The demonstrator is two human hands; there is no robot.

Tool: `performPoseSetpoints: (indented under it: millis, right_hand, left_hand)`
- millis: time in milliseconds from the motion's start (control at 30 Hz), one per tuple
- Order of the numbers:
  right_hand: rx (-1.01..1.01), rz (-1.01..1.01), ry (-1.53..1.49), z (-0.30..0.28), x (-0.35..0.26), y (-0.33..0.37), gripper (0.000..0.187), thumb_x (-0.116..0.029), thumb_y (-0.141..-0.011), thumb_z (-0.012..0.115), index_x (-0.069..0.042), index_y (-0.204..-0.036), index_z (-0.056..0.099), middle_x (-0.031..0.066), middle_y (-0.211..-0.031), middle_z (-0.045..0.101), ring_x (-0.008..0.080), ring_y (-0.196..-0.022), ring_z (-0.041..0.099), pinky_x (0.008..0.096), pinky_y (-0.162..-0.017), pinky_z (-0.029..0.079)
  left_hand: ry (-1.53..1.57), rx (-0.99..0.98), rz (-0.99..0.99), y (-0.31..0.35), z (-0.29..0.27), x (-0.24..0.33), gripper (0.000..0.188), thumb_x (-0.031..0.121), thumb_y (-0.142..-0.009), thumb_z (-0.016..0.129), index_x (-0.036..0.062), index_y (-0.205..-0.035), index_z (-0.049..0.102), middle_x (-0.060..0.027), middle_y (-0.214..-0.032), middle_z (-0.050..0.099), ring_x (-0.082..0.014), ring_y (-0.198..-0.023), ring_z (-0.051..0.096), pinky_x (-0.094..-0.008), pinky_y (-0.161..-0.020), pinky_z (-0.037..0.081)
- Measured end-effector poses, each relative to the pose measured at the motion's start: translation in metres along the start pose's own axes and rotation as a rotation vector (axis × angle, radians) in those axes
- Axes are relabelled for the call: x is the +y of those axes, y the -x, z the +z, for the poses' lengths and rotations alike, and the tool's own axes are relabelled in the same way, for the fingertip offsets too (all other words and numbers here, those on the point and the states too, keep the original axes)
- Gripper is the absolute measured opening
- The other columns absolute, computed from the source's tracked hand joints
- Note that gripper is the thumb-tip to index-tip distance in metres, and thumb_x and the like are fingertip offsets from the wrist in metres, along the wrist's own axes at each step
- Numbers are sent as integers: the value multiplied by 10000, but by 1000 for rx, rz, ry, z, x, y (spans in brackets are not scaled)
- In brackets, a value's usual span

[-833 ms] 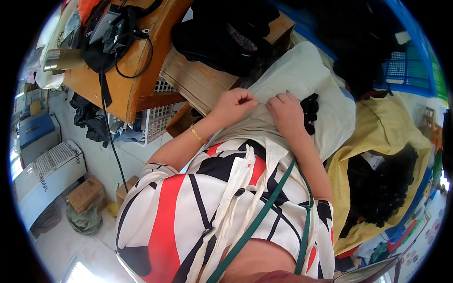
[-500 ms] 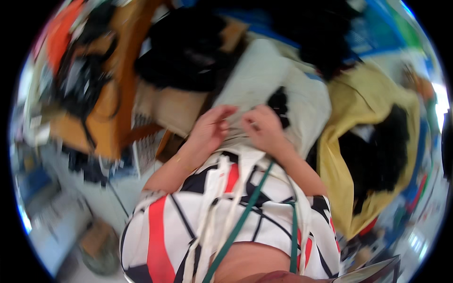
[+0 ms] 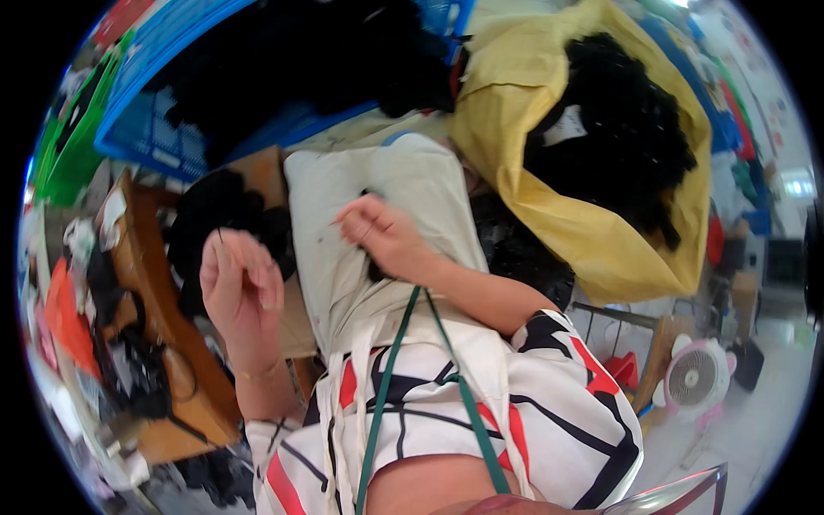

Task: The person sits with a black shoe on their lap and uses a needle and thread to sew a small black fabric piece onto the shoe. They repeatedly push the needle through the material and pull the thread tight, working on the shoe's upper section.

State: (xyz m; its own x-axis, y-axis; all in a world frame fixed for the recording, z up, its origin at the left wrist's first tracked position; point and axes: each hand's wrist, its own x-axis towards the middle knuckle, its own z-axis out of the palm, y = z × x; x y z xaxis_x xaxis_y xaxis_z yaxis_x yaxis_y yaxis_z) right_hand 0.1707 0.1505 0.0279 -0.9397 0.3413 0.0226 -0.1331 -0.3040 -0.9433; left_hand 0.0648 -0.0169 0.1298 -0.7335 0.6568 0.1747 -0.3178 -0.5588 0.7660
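Observation:
My lap is covered by an off-white apron (image 3: pixel 421 184). Over it is my right hand (image 3: pixel 386 236), its fingers pinched together; a tiny reddish tip shows at the fingertips, too small to name. A small black piece (image 3: pixel 375 269) lies on the apron beneath this hand, partly hidden by it. My left hand (image 3: pixel 242 279) is raised to the left of my lap, fingers curled in. A thin dark line stands at its fingertips, and what it belongs to is unclear. Just behind the left hand sits a heap of black fabric-like material (image 3: pixel 215 206).
A blue plastic crate (image 3: pixel 154 133) heaped with black material is at the far left. To the right stands a yellow sack (image 3: pixel 502 107), open, with black pieces inside. A wooden stand (image 3: pixel 159 335) is at my left. A white fan (image 3: pixel 697 375) sits on the floor at right.
The view has swung to the right. My hands were close together over my lap; now the left one is lifted away to the left, while the right stays over the apron.

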Motion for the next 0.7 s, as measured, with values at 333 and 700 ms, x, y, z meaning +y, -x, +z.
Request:
performPoseSetpoints:
  millis: [333,700]
  right_hand:
    - [0,353,-361,-18,3,6,147,-186,-990,597,-65,-1073,612,97,-1121,690,72,-662,612,194,-593,496]
    - [-47,471,-518,-18,9,8,124,-190,-953,656,-68,-976,661,101,-1278,611,25,-594,480,174,-522,404]
  left_hand:
    - [-290,338,-285,26,-30,-67,105,102,-949,633,12,-983,675,22,-668,576,-29,-471,448,-180,-413,348]
    - [-332,121,-527,33,-20,-91,172,128,-948,636,-6,-1043,687,22,-747,616,-17,-543,470,-167,-473,357]
